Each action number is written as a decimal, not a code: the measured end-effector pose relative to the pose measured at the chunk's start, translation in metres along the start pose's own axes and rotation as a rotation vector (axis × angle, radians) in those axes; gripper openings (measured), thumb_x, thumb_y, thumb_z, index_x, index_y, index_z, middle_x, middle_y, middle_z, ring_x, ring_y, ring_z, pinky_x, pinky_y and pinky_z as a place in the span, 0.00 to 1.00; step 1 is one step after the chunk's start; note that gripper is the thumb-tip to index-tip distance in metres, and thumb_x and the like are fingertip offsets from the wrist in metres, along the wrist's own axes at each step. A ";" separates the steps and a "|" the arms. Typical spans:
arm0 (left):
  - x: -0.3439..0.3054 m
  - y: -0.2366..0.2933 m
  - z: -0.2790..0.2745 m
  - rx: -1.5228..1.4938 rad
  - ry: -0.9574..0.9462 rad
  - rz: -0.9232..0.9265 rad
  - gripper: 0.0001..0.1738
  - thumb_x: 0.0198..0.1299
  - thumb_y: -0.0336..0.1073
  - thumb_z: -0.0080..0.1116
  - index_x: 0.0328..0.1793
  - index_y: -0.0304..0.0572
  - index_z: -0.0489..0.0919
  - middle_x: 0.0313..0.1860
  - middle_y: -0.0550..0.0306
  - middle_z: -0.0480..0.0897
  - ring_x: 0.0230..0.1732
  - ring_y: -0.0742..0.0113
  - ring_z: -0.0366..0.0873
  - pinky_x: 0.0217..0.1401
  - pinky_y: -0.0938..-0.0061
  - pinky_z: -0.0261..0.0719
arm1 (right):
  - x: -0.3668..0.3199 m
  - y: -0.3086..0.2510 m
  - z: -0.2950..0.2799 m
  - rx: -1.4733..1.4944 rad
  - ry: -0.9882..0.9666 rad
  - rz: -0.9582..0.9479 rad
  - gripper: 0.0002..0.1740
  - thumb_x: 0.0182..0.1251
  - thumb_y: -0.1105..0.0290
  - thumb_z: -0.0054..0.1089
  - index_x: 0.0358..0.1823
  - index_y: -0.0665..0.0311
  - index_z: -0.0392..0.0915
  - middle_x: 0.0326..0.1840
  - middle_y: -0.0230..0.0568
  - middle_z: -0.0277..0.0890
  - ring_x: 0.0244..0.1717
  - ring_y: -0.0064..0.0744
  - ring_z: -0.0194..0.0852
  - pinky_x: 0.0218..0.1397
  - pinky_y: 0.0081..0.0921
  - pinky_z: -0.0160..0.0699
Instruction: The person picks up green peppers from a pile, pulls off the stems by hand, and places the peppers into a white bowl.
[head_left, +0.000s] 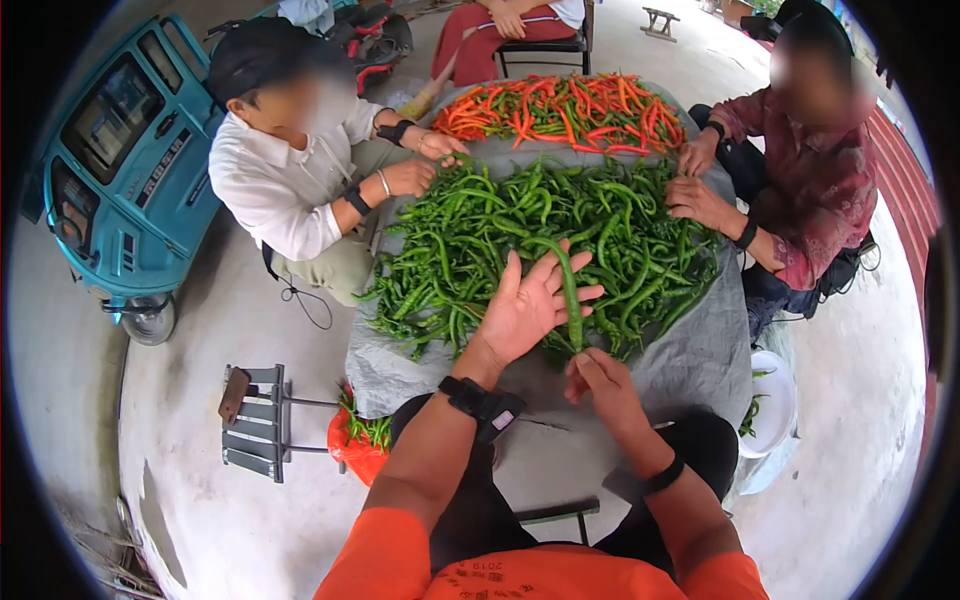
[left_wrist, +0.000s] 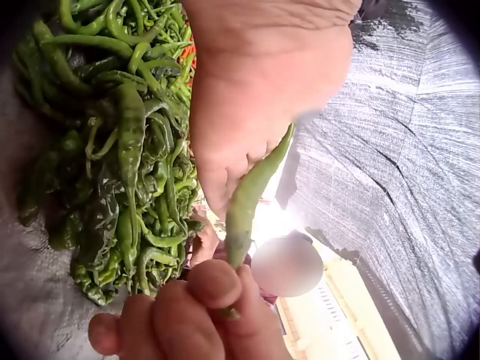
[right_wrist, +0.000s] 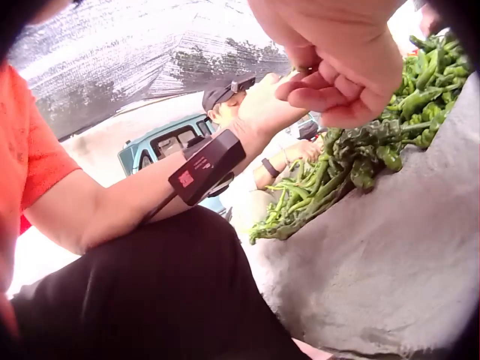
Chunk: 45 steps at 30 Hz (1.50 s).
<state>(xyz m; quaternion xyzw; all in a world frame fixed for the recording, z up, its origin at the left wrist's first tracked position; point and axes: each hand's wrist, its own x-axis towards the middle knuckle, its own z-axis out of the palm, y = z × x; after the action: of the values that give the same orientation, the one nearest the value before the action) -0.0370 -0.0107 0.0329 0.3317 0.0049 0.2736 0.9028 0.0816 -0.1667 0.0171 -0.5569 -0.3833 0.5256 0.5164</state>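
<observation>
A long green chili pepper (head_left: 570,290) lies across the spread fingers of my left hand (head_left: 522,310), whose palm faces up above the front of the heap. At the pepper's near end, my right hand (head_left: 607,388) pinches it by the stem between thumb and finger. The left wrist view shows the same pepper (left_wrist: 251,191) running from the right fingertips (left_wrist: 215,283) up to the left hand (left_wrist: 262,97). In the right wrist view, the curled right hand (right_wrist: 337,67) hides most of the pepper. Below both hands spreads a heap of green chili peppers (head_left: 450,240).
Red and orange chili peppers (head_left: 560,110) lie at the back of the grey cloth (head_left: 690,370). One person (head_left: 290,190) works at left, another (head_left: 820,190) at right. A white bucket (head_left: 775,410) stands at right, a red bag (head_left: 355,440) and a slatted stool (head_left: 255,425) at left.
</observation>
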 end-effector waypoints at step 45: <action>0.011 -0.012 -0.001 0.268 0.207 -0.070 0.18 0.72 0.45 0.51 0.53 0.36 0.76 0.37 0.56 0.82 0.39 0.66 0.80 0.49 0.71 0.78 | -0.014 0.007 -0.023 -0.333 -0.107 -0.113 0.12 0.78 0.67 0.45 0.49 0.65 0.75 0.30 0.36 0.80 0.30 0.23 0.77 0.37 0.22 0.77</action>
<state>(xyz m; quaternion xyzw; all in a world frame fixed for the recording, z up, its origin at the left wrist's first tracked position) -0.0217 -0.0116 0.0268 0.4189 0.1456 0.2717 0.8541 0.1012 -0.1855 0.0112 -0.5834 -0.5227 0.4541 0.4246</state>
